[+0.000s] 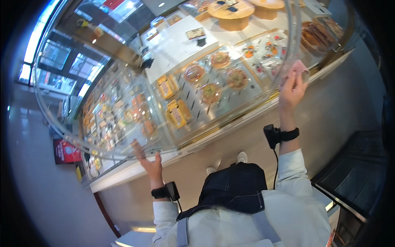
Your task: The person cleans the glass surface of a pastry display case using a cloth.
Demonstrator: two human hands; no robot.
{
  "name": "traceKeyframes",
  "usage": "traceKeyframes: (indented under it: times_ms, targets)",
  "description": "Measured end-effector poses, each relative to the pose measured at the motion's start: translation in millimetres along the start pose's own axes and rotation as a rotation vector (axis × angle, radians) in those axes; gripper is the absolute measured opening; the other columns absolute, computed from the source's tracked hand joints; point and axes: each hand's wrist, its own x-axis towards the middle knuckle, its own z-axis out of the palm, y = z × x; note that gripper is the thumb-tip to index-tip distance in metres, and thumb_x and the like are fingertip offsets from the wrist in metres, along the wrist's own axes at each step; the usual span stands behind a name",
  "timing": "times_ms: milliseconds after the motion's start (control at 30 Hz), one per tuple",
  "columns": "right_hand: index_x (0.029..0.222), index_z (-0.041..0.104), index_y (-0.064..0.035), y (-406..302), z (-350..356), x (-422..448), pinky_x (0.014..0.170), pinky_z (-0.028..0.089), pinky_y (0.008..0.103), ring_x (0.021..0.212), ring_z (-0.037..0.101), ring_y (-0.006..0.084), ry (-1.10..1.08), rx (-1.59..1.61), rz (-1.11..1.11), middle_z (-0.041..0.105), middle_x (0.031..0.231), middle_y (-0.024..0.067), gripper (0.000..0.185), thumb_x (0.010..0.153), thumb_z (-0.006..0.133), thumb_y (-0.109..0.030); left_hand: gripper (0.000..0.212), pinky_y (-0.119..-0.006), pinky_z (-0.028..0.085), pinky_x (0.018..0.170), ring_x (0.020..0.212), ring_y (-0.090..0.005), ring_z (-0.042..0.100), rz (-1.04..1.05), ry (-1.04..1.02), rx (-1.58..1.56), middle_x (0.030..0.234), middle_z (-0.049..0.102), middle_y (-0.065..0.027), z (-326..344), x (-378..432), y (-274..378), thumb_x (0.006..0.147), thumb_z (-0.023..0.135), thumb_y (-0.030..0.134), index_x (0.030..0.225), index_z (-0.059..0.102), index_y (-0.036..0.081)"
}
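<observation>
A folded pink cloth (298,66) is bunched in my right hand (292,89), pressed against the right-hand edge of a large clear panel (285,58). The panel stands in front of a bakery display counter. My left hand (150,163) is at the panel's lower left edge, thumb and fingers spread, with nothing held in it. Whether it touches the panel I cannot tell. Behind the panel, wrapped round topped breads (210,93) and yellow printed packages (178,114) lie on a metal tray (197,112).
A pale counter ledge (123,176) runs along the front, beside a brass-coloured rail (228,125). Small wrapped goods (108,123) crowd the left section. Round wooden stands (231,14) and a bread basket (314,38) are farther back. A dark glass-topped unit (355,173) stands at my right.
</observation>
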Motion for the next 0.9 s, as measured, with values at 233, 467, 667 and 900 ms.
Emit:
traceKeyframes:
  times_ms: [233, 467, 667, 900]
  targets:
    - [0.086, 0.052, 0.0043, -64, 56, -95, 0.058, 0.042, 0.0246, 0.067, 0.051, 0.0155, -0.058, -0.102, -0.355, 0.051, 0.086, 0.0098, 0.006, 0.088, 0.049, -0.001, 0.091, -0.040, 0.012, 0.111, 0.138, -0.0325, 0.016, 0.035, -0.019, -0.120, 0.148, 0.023, -0.0184, 5, 8, 3, 0.071, 0.073, 0.025, 0.141, 0.022, -0.001]
    - [0.070, 0.052, -0.0068, -145, 133, -231, 0.068, 0.043, 0.0354, 0.077, 0.052, 0.0276, -0.705, 0.188, -0.871, 0.053, 0.091, 0.0089, 0.014, 0.071, 0.066, -0.008, 0.083, -0.040, 0.021, 0.109, 0.131, -0.0321, 0.030, 0.265, -0.156, 0.144, 0.145, 0.026, -0.0192, 5, 9, -30, 0.076, 0.070, 0.023, 0.141, 0.023, 0.001]
    - [0.089, 0.058, 0.0001, -108, 121, -275, 0.073, 0.043, 0.0342, 0.083, 0.049, 0.0251, -0.798, 0.333, -0.333, 0.049, 0.092, 0.0081, 0.026, 0.064, 0.068, -0.001, 0.072, -0.052, 0.012, 0.109, 0.128, -0.0419, 0.026, 0.152, -0.049, 0.107, 0.129, 0.043, -0.0224, 17, 7, -1, 0.068, 0.075, 0.028, 0.125, 0.043, -0.003]
    - [0.070, 0.061, 0.0022, -115, 108, -297, 0.072, 0.043, 0.0337, 0.082, 0.049, 0.0277, -0.664, 0.040, -0.389, 0.045, 0.090, 0.0111, 0.010, 0.063, 0.066, 0.005, 0.089, -0.053, 0.008, 0.109, 0.128, -0.0477, 0.021, 0.180, -0.010, 0.016, 0.133, 0.038, -0.0244, 11, 12, -1, 0.069, 0.076, 0.033, 0.134, 0.029, -0.006]
